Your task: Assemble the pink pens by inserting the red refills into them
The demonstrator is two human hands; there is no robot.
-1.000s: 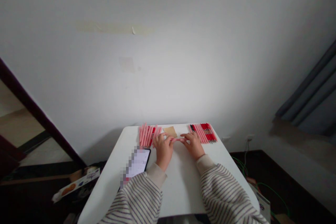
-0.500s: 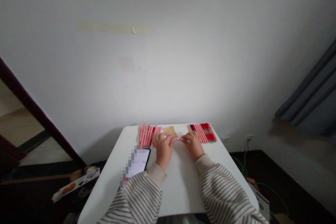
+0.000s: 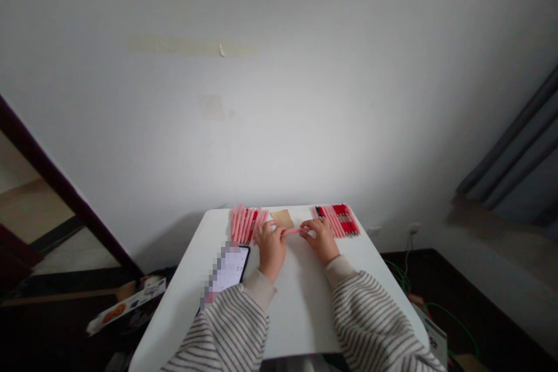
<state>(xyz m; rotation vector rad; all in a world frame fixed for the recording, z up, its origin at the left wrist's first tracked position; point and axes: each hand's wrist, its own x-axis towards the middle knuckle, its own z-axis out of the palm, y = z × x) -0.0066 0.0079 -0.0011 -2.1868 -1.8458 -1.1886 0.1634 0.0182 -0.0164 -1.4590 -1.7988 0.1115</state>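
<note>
Pink pen barrel [image 3: 294, 231] across 2 hands, just off far edge of white table [image 3: 296, 314], mid-width. Left hand [image 3: 271, 250] pinching one end, right hand [image 3: 321, 241] pinching other, both fingers closed on barrel only. Even pressure keeps it straight. Pink pen row [image 3: 246, 225] far-left, pink-and-red pen row [image 3: 342, 221] far-right; kraft card [image 3: 283, 218] between; phone [image 3: 229, 270] beside left hand.

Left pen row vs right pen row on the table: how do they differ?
The left row of pink pens is mostly plain pink with one red streak; the right row of pink-and-red pens shows much more red and some black at its far end. The left row fans unevenly; the right row lies tighter. Both lie flat near the far edge of the white table.
</note>
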